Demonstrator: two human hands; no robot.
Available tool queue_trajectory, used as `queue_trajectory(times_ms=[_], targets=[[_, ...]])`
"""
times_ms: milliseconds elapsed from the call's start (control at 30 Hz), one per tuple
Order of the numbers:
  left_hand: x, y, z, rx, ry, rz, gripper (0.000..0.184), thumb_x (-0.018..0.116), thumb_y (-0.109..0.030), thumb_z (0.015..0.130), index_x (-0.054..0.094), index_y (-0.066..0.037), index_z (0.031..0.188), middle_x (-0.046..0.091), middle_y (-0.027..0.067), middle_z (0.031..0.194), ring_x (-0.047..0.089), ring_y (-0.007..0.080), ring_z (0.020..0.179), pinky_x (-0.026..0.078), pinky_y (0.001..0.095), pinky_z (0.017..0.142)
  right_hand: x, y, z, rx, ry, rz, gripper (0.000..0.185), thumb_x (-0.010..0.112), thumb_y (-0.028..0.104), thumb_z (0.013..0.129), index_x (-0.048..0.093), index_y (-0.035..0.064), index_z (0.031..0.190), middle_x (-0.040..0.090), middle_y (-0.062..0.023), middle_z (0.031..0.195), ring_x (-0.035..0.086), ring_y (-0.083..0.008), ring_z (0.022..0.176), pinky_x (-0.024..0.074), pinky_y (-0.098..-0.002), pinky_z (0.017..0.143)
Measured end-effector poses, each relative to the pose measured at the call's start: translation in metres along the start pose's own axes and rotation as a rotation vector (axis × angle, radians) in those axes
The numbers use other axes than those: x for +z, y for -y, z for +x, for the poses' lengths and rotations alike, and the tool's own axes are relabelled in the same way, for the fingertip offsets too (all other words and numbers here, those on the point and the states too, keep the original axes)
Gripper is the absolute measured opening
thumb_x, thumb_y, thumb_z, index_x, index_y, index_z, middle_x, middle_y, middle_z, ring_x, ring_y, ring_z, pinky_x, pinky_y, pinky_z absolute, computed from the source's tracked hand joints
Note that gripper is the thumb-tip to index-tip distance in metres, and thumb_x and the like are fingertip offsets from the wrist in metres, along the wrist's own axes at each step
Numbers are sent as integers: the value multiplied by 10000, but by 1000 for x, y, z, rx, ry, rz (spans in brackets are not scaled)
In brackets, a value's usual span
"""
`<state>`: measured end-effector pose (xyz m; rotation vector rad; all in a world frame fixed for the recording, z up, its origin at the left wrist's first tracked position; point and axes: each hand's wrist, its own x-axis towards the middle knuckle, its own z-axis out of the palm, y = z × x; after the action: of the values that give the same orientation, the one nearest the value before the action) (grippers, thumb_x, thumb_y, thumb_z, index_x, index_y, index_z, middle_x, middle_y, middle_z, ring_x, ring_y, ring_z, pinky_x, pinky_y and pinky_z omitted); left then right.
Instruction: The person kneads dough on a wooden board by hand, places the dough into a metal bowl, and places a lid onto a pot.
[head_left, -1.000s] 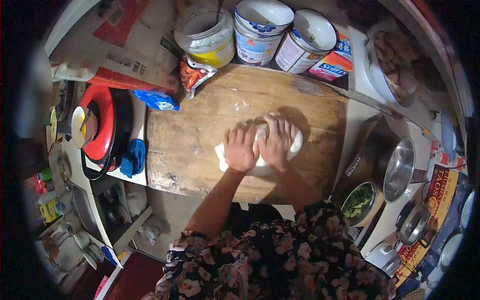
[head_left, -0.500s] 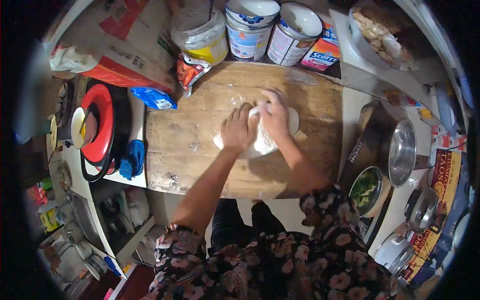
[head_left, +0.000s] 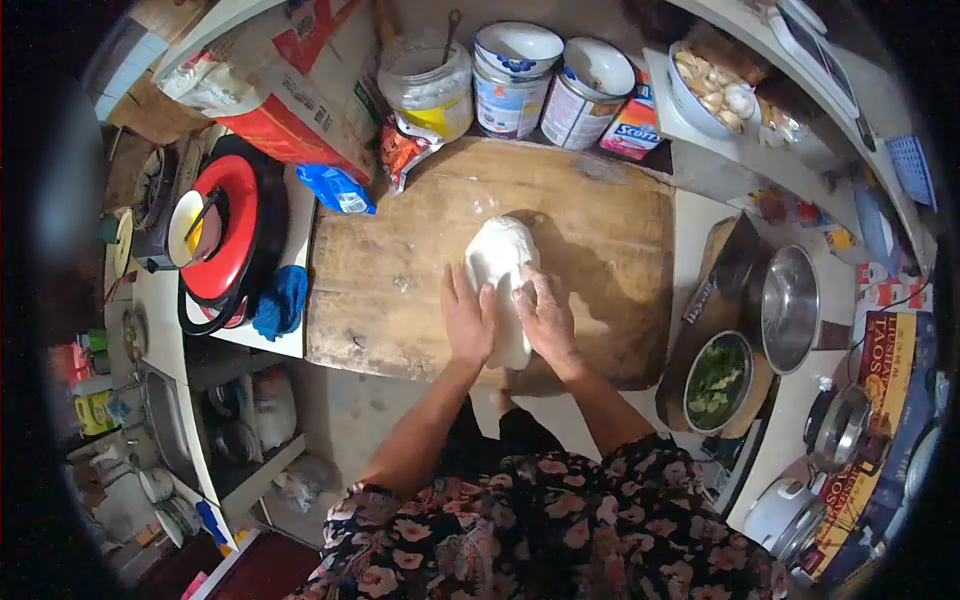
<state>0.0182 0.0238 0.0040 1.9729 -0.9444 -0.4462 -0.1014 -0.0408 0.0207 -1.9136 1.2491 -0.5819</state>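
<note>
A long piece of white dough [head_left: 502, 250] lies on the wooden board [head_left: 380, 270], its length running away from my body. Against its left side rests my left hand [head_left: 468, 318], fingers stretched out and pointing away from me. My right hand [head_left: 546, 315] lies along the dough's right side, fingers apart, with the fingertips touching the surface. Neither hand is closed round the dough. Small smears of flour [head_left: 484, 206] mark the board beyond and to the left of it.
Behind the board stand a jar [head_left: 428, 95], cans topped with bowls [head_left: 518, 50] and a Scott box [head_left: 632, 130]. A red lid [head_left: 226, 228] and blue cloth [head_left: 281, 303] are at left. On the right are greens in a bowl [head_left: 718, 382] and a steel basin [head_left: 790, 310].
The dough has turned from lying crosswise to pointing away from me and looks longer. My hands have moved from on top of it to its two sides, and the camera view has shifted.
</note>
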Motion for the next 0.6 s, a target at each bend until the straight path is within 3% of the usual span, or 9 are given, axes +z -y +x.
queue_trajectory(times_ms=[33,67,100,167,200,267,367,467,600], targets=[[4,-2,17,1,-7,-3,653,459,-410,923,320,34,1381,307,300,1407,308,455,1291,247,487,1076,0,6,7,132,61,32,508,590,194,841,432,50,1302,473,-204,1256,421,-385,1170,329,-497,981],[9,-2,33,121,46,199,654,471,-412,911,328,14,1387,308,281,1416,299,441,1304,238,505,1076,6,5,17,57,-100,32,507,586,213,841,441,52,1299,485,-188,1277,455,-387,1145,342,-507,978],[13,-1,43,236,103,403,657,484,-414,899,336,-7,1393,309,262,1425,291,427,1318,229,522,1077,13,3,26,54,-92,30,507,586,213,841,441,52,1299,485,-188,1277,455,-387,1145,342,-507,978],[25,3,50,248,169,444,654,492,-381,872,341,-23,1398,316,212,1445,270,393,1346,205,553,1076,28,-2,47,7,-335,-113,518,579,249,841,449,48,1300,481,-195,1298,472,-408,1144,361,-512,975],[30,6,55,254,208,472,647,493,-361,861,345,-32,1399,325,190,1447,266,381,1352,200,557,1077,34,-6,60,-141,-348,-265,538,574,280,839,448,42,1306,464,-218,1305,465,-433,1152,379,-507,968],[35,12,69,258,240,492,639,489,-310,831,352,-60,1403,322,136,1466,269,355,1359,197,555,1079,36,-12,75,-184,-296,-243,539,577,276,837,449,45,1306,461,-215,1309,457,-430,1165,376,-508,972],[46,19,96,283,209,457,634,501,-313,827,362,-66,1395,370,146,1431,297,354,1344,206,557,1073,39,-12,102,-202,-265,-178,500,595,277,828,494,53,1264,517,-183,1247,493,-380,1137,406,-481,947],[55,19,128,287,201,471,634,522,-325,818,383,-62,1378,434,148,1376,336,337,1322,223,557,1064,46,-20,137,-79,-303,-240,428,607,341,823,588,49,1136,604,-162,1059,566,-335,1004,453,-422,877],[56,12,142,271,192,402,599,484,-349,867,376,-56,1377,461,193,1338,370,335,1305,249,511,1072,48,-31,157,-9,-257,-287,404,598,361,832,614,47,1086,612,-179,1048,571,-339,1000,459,-414,868]])
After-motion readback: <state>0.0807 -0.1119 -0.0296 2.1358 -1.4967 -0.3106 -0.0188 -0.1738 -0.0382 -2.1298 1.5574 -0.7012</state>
